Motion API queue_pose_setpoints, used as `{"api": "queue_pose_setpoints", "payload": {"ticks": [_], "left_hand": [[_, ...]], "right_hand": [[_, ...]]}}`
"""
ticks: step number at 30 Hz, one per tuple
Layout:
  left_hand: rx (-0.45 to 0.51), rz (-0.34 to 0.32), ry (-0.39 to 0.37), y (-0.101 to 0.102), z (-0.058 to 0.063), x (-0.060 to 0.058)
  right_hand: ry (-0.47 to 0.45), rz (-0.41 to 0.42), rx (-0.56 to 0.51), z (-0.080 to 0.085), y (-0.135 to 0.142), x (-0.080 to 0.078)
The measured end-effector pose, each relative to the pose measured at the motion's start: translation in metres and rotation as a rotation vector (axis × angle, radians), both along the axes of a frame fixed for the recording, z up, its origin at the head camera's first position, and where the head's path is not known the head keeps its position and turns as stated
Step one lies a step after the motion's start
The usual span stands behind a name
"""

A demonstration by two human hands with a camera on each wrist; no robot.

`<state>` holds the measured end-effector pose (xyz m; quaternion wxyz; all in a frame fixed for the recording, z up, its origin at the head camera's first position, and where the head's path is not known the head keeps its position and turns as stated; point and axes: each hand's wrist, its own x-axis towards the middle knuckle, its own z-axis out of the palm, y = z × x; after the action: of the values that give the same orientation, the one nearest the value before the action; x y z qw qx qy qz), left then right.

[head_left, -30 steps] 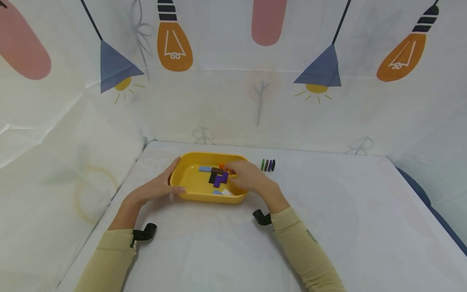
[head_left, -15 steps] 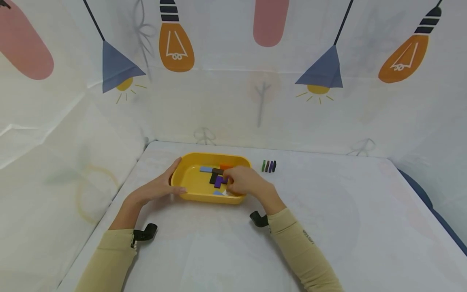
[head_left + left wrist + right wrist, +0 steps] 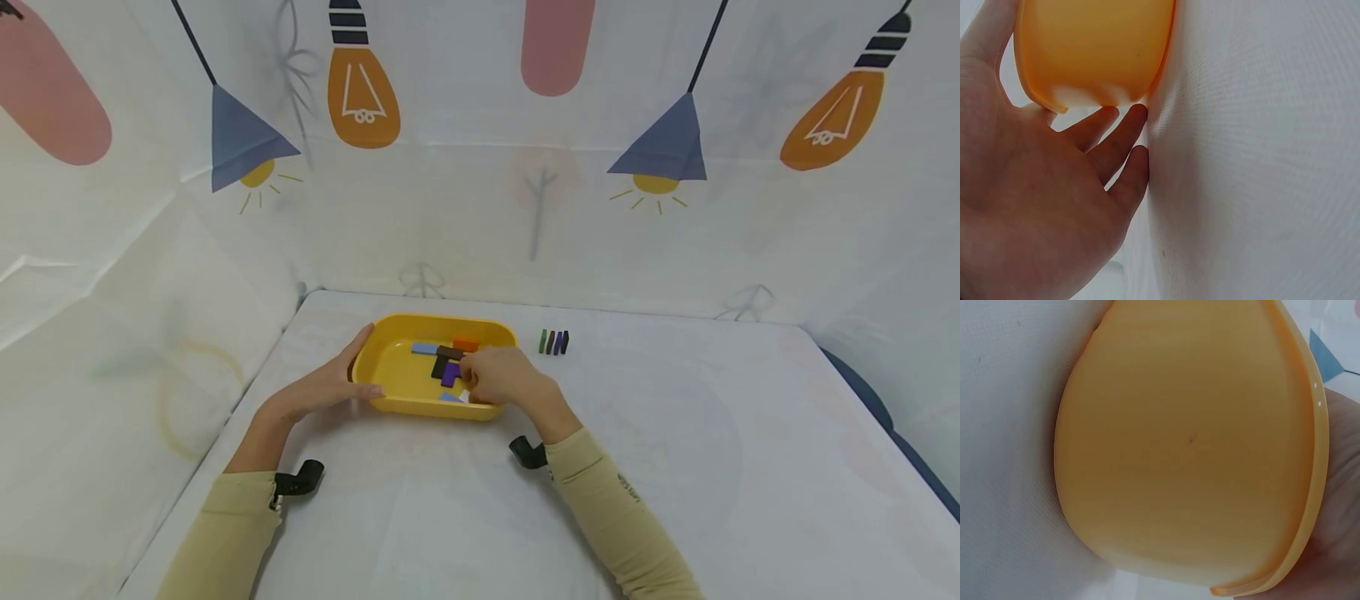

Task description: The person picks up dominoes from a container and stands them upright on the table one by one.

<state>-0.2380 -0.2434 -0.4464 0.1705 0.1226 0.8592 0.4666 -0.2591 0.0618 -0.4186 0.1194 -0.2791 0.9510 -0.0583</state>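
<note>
A yellow tray (image 3: 408, 407) sits on the white table, its left end held by my left hand (image 3: 322, 387). The thumb lies over the near rim and the fingers press the outer end wall, as the left wrist view shows. My right hand (image 3: 504, 379) reaches over the right end into the tray, fingers bent down at a purple block (image 3: 450, 373). Its fingertips are hidden, so whether they pinch anything cannot be told. Around them lie a black block (image 3: 439, 367), a brown block (image 3: 450, 352), an orange block (image 3: 466, 343) and a light blue block (image 3: 424, 348).
Several thin sticks (image 3: 553, 342), green, brown, purple and black, stand in a row right of the tray. Another light blue piece (image 3: 449, 397) and a white piece (image 3: 464, 396) lie by the tray's near wall. A printed cloth wall (image 3: 480, 225) closes the back.
My right hand has shifted slightly toward the near side and lower in the tray, uncovering the orange block and covering part of the purple one. The left hand keeps its hold.
</note>
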Motion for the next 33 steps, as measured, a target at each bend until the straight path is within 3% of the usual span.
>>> {"api": "queue_pose_setpoints", "payload": {"ticks": [23, 33], "left_hand": [[0.008, -0.002, 0.008, 0.0009, -0.0008, -0.0005], [0.003, 0.001, 0.002, 0.0021, -0.0001, 0.0000]], "right_hand": [[-0.002, -0.002, 0.015, 0.0006, -0.0009, 0.0018], [0.018, -0.027, 0.100, 0.0028, -0.0006, 0.0015]]}}
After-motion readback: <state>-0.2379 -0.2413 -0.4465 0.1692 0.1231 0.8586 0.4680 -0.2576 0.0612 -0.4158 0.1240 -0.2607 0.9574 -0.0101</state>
